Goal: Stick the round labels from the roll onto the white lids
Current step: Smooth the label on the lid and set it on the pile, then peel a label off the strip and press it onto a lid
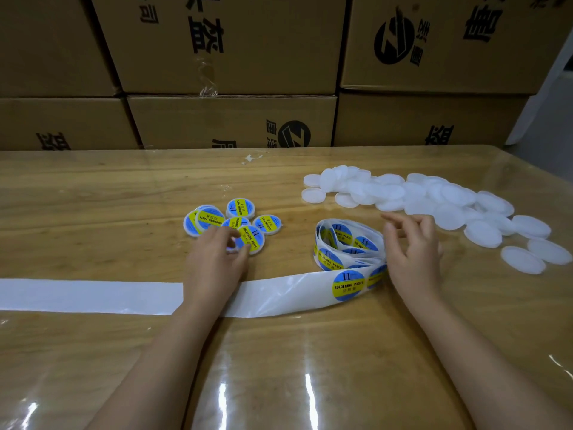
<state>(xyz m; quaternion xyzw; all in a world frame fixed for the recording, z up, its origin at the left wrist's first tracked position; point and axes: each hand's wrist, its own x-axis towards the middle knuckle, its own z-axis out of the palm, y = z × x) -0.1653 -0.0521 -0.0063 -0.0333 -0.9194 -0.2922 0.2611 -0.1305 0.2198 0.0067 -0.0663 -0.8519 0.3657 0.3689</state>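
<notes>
A loose roll of blue-and-yellow round labels lies mid-table, its white backing strip trailing off to the left edge. My left hand pinches a labelled white lid at the near edge of a small cluster of labelled lids. Just right of the roll, my right hand hovers with fingers spread and relaxed, holding nothing. A heap of plain white lids spreads over the table's right side.
The wooden table has a glossy clear cover. Stacked cardboard boxes form a wall along its far edge. A small scrap of film lies near the back.
</notes>
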